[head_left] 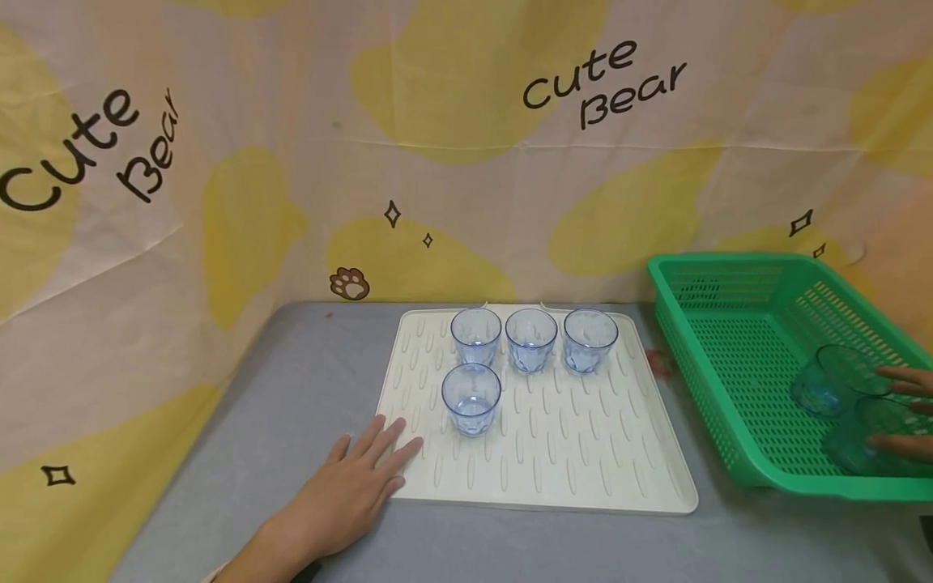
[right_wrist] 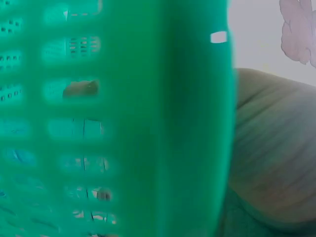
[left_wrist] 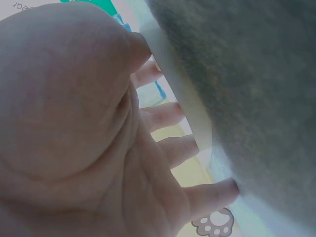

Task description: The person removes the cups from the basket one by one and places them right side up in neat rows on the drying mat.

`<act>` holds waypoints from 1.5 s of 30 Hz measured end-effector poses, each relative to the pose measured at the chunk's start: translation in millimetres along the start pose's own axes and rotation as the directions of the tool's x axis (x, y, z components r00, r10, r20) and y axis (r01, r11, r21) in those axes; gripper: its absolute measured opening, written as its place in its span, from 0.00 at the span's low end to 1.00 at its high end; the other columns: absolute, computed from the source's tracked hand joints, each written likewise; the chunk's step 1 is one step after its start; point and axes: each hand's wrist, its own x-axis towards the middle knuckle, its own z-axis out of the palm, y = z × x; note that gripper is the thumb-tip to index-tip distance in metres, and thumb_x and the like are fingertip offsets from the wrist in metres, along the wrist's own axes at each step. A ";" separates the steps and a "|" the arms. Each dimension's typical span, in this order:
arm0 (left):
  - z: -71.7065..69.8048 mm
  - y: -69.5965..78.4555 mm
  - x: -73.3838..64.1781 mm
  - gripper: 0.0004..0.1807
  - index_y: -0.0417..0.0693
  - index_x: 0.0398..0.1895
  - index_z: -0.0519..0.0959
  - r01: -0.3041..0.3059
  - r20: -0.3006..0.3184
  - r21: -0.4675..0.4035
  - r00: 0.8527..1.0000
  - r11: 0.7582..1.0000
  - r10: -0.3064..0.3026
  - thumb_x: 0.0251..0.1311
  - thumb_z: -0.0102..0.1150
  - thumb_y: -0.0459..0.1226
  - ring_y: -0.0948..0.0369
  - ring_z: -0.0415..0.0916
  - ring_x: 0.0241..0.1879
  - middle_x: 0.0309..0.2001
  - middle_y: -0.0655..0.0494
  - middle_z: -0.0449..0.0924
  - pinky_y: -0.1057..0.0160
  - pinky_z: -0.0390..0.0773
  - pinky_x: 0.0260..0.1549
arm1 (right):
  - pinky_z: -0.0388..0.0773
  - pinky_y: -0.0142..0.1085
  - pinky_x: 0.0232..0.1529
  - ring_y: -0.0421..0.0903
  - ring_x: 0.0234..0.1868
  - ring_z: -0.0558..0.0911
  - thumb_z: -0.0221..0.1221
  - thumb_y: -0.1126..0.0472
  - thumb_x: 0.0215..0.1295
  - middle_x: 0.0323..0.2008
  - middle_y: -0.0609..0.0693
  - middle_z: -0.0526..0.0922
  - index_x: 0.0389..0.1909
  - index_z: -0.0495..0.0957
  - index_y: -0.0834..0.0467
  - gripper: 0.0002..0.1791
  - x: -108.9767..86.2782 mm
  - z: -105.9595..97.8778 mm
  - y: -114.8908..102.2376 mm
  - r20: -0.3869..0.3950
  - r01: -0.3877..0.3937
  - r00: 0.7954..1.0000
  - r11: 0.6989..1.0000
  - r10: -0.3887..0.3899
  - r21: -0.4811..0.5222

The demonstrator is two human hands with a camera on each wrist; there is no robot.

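Note:
In the head view, my left hand [head_left: 357, 486] rests flat with spread fingers on the front left corner of a white ribbed mat [head_left: 598, 453]. The left wrist view shows these fingers [left_wrist: 170, 148] stretched out along the mat's edge. A clear bluish glass [head_left: 472, 401] stands just beyond them, with three like it in a row behind. At the right, my right hand [head_left: 907, 413] reaches into a green basket [head_left: 736, 437], thumb and fingers spread about a glass [head_left: 849, 441]. A second glass [head_left: 824, 385] lies beside it. The palm is out of the frame.
The basket's slotted wall [right_wrist: 133, 123] fills much of the right wrist view and hides most of the hand. A grey tabletop [head_left: 291, 389] bears the mat and basket. A printed cloth [head_left: 452, 186] hangs behind and at the left.

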 end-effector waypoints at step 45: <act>1.0 1.5 -0.2 0.27 0.65 0.75 0.64 -0.002 -0.007 0.020 1.000 1.000 0.002 0.73 0.49 0.48 0.47 0.53 0.78 0.77 0.54 0.58 0.32 0.62 0.65 | 0.76 0.59 0.40 0.87 0.53 0.64 0.66 0.44 0.62 0.58 0.89 0.58 0.70 0.43 0.81 0.58 14.9 -20.8 -124.6 0.498 -0.058 0.862 0.994 0.098 -0.095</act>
